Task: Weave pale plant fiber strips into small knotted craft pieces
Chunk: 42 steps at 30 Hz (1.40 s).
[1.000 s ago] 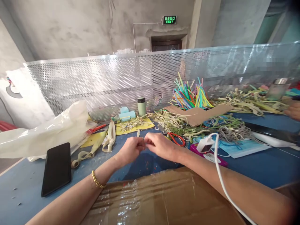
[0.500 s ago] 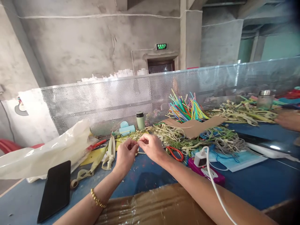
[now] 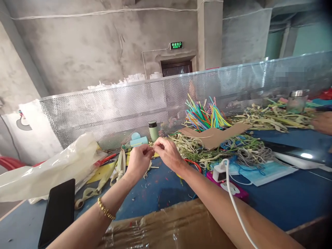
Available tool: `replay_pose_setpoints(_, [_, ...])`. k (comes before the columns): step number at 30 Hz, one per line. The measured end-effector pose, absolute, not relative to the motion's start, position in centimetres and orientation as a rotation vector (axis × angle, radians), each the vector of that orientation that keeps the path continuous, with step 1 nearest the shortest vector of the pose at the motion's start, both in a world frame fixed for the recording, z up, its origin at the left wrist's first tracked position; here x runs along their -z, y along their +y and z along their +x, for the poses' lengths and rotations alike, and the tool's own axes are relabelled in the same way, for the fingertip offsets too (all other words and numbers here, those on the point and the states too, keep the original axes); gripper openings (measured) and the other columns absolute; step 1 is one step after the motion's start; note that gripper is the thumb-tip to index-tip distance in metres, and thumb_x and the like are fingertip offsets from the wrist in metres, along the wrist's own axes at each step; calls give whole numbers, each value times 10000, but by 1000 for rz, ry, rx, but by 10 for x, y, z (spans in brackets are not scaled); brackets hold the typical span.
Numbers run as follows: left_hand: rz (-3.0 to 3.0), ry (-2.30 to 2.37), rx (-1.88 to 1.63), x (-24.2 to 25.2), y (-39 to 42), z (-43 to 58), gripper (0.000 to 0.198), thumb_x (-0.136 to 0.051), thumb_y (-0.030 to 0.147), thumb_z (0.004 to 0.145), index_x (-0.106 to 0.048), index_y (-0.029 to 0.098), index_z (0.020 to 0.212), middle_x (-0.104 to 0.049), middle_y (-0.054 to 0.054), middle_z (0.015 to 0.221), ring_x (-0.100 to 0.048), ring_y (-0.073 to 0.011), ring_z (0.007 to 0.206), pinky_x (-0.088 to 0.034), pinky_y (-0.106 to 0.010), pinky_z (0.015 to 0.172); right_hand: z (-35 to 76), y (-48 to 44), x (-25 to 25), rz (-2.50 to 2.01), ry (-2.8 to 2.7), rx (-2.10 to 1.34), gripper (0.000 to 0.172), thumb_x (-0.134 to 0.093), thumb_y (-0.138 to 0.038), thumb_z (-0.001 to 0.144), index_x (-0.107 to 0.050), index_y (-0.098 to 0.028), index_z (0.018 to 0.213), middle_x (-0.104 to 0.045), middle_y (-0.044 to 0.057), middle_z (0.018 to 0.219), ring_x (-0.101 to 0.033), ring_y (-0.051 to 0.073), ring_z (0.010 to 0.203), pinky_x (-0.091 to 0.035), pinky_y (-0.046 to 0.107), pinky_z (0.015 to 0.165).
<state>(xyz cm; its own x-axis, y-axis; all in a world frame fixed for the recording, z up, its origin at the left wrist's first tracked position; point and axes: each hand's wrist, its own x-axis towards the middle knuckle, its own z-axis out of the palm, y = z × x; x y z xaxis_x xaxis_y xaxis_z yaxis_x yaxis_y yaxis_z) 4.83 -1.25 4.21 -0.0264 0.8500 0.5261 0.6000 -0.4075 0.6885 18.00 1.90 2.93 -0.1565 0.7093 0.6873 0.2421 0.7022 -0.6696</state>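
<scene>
My left hand (image 3: pixel 140 159) and my right hand (image 3: pixel 168 153) meet above the blue table, fingertips pinched close together. Whatever lies between the fingers is too small to make out. Just beyond them stand a green bottle with a dark lid (image 3: pixel 153 131) and a light blue roll-shaped item (image 3: pixel 139 141). A knotted pale strip (image 3: pixel 148 169) lies by my left wrist. Right of my right hand spreads a pile of pale and green strips (image 3: pixel 192 148). Red-handled scissors (image 3: pixel 106 159) and pale green bands (image 3: pixel 105 180) lie to the left.
A black phone or tablet (image 3: pixel 58 214) and plastic sheeting (image 3: pixel 52 173) are at left. Cardboard (image 3: pixel 215 136) and a colourful bundle of sticks (image 3: pixel 204 116) stand behind the pile. A purple power strip (image 3: pixel 237 192), white cable, blue mask (image 3: pixel 269 174) and another person's hand (image 3: pixel 323 122) are at right.
My hands have risen slightly in view, still together. The knotted pale strip near my left wrist now shows. The view has tilted a little.
</scene>
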Motion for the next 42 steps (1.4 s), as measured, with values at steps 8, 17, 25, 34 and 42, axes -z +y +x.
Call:
replay_pose_setpoints(8, [1684, 1287, -1597, -20, 3, 50, 138, -614, 258, 697, -590, 160, 604, -521, 32, 552, -447, -108, 563, -346, -239, 563, 182, 28, -8, -820, -1654, -668, 186, -530, -302, 875, -572, -166, 756, -575, -17, 659, -512, 111, 597, -405, 231, 584])
replay_pose_setpoints(17, [1230, 873, -1692, -1, 6, 51, 213, -774, 264, 639, -596, 151, 674, -541, 37, 572, -441, -84, 527, -345, -229, 553, 169, 23, 4, -666, -1320, -1267, 365, -804, -449, 662, -643, -129, 729, -616, 3, 605, -496, 82, 481, -379, 223, 457])
replay_pose_setpoints(25, [1221, 650, -1449, -4, 3, 51, 197, -698, 311, 772, -608, 145, 711, -561, -2, 612, -527, -122, 557, -400, -269, 587, 180, 16, -2, -705, -1429, -1097, 357, -714, -456, 766, -605, -150, 617, -585, -4, 561, -487, 85, 447, -367, 243, 465])
replay_pose_setpoints(34, [1308, 684, -1358, -20, 5, 38, 238, -766, 317, 746, -695, 98, 808, -599, -33, 673, -521, -105, 611, -410, -258, 626, 196, 15, -11, -620, -1689, -1001, 262, -659, -339, 829, -615, -164, 638, -566, -23, 562, -503, 95, 503, -387, 253, 549])
replay_pose_setpoints(42, [1460, 710, -1328, -29, 4, 31, 191, -787, 280, 694, -672, 129, 695, -614, -21, 635, -531, -112, 601, -412, -271, 636, 201, 12, -17, -547, -1732, -1064, 243, -638, -319, 840, -598, -167, 654, -586, -16, 631, -509, 95, 525, -400, 249, 555])
